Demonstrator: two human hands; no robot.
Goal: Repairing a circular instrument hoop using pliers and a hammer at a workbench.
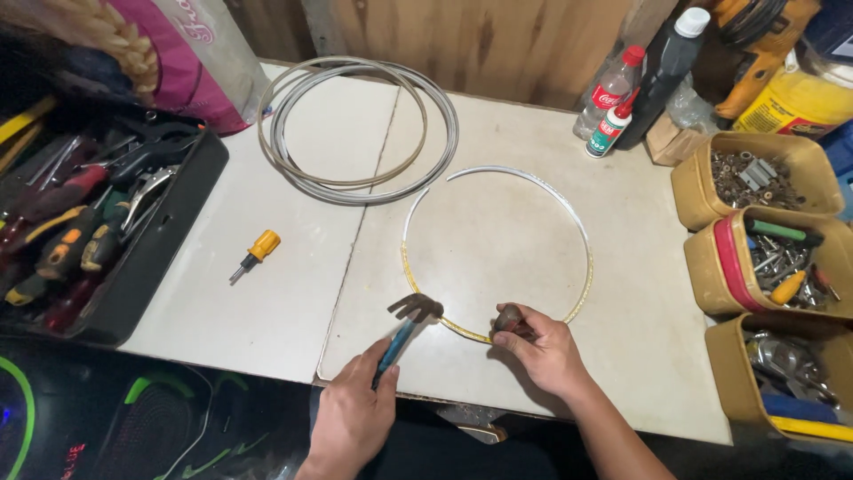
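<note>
Metal hoop [582,267] lies on the tabletop [267,302] mid-hammering, right hand [544,348] clenching a dark block [507,317] on it, left hand [355,409] gripping the blue-handled hammer [404,329], poised just beside.

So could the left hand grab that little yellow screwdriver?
Probably yes. The screwdriver lies alone on the white table, with nothing between it and the left hand. But that hand already holds a hammer.
</note>
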